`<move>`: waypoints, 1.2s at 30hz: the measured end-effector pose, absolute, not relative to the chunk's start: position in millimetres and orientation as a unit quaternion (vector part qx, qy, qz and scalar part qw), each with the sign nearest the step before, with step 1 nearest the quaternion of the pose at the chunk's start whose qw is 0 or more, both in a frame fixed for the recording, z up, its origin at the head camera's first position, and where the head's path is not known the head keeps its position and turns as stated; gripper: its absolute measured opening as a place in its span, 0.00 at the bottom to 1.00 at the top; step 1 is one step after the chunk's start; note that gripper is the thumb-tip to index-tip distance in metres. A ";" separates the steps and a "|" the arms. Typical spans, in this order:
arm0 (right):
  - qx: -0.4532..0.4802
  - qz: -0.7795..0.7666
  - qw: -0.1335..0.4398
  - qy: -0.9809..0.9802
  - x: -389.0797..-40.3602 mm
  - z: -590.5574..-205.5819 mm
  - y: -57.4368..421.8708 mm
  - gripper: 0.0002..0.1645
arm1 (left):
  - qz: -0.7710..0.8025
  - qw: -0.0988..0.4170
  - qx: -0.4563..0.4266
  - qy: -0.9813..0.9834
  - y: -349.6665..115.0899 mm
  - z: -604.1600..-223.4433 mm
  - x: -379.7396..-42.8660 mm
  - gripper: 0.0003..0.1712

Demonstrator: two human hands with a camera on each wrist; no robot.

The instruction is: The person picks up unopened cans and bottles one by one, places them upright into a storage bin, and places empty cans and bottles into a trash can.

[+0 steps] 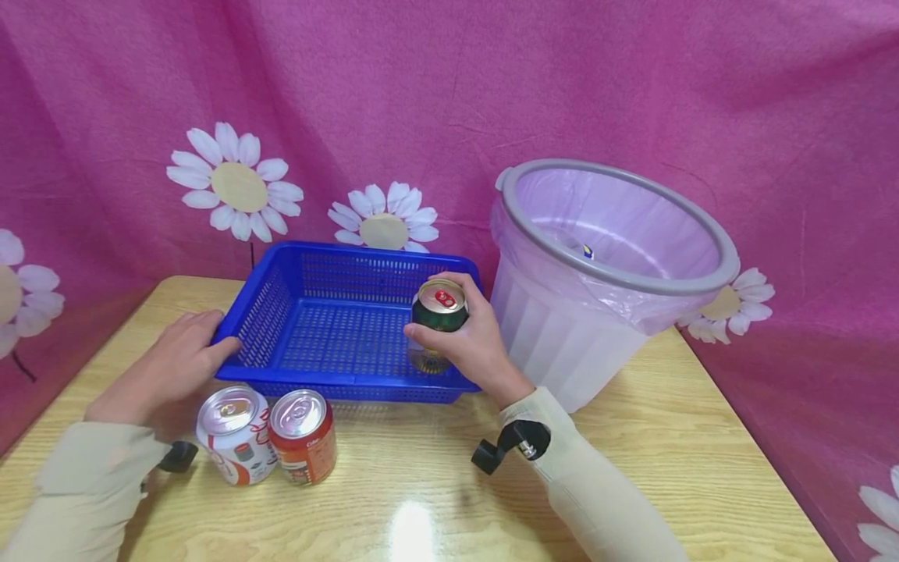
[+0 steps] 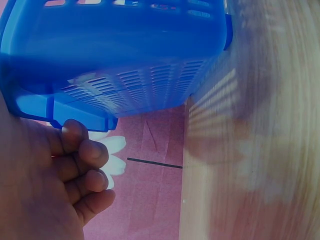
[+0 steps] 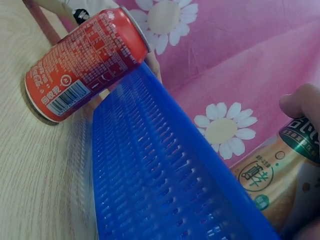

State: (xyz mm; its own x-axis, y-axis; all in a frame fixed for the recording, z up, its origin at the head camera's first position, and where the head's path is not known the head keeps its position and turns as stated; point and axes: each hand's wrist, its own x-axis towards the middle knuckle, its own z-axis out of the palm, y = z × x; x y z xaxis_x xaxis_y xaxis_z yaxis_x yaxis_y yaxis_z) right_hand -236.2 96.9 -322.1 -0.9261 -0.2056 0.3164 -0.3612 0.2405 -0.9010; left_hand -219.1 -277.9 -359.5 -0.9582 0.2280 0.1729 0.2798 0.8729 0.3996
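A blue perforated plastic basket [image 1: 326, 336] sits on the table. My left hand [image 1: 165, 363] grips its left rim, thumb over the top edge; the left wrist view shows the other fingers curled at the basket's outside. In my right hand [image 1: 477, 336] is an upright drink can [image 1: 437, 321], dark green at the top and gold below, held around its side within the right part of the basket. A red Coca-Cola can [image 1: 309, 449] and a white cola can [image 1: 239, 445] stand side by side in front of the basket. The right wrist view shows the gold can body [image 3: 270, 175] behind the basket's rim.
Right of the basket stands a tall whitish bin [image 1: 555, 343] with a grey rim and a clear liner; a small blue and yellow item [image 1: 588, 251] shows inside. A pink cloth [image 1: 449, 101] with white daisies hangs behind the wooden table [image 1: 393, 468].
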 end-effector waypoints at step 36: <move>0.179 0.503 -0.003 -0.846 -242.4 -327.1 97.4 0.41 | -0.221 0.052 -0.124 -0.966 -278.2 -360.0 -219.0 0.20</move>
